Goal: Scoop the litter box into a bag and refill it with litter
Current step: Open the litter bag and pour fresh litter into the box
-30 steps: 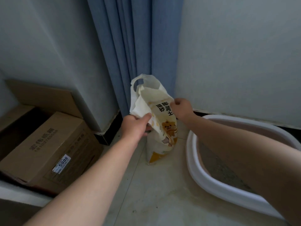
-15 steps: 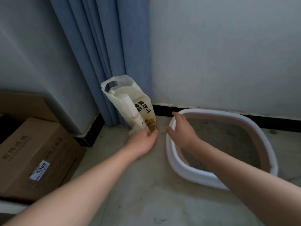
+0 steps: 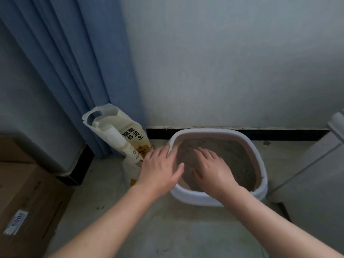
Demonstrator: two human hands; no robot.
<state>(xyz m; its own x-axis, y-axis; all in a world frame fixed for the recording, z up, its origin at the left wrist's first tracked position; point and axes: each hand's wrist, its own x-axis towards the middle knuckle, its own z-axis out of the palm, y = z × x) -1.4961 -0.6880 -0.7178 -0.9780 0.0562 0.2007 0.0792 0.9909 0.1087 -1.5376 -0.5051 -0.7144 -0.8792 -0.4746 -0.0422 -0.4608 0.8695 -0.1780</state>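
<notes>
- The litter box (image 3: pixel 195 199) stands on the floor (image 3: pixel 149 229) at about 5 o'clock from the middle of the view, near the wall (image 3: pixel 223 62), with grey litter (image 3: pixel 230 153) inside.
- The left hand (image 3: pixel 160 169) lies at the box's 9 o'clock rim, fingers straight and close together, holding nothing (the fingertips seem to touch the rim).
- The right hand (image 3: pixel 211 170) is over the litter, fingers spread flat and holding nothing; whether it touches the litter I cannot tell.
- The litter bag (image 3: pixel 115 133) stands at the box's 10 o'clock, just beside it, leaning toward the blue curtain (image 3: pixel 65 71).
- A cardboard box (image 3: pixel 28 202) sits at 8 o'clock of the view.
</notes>
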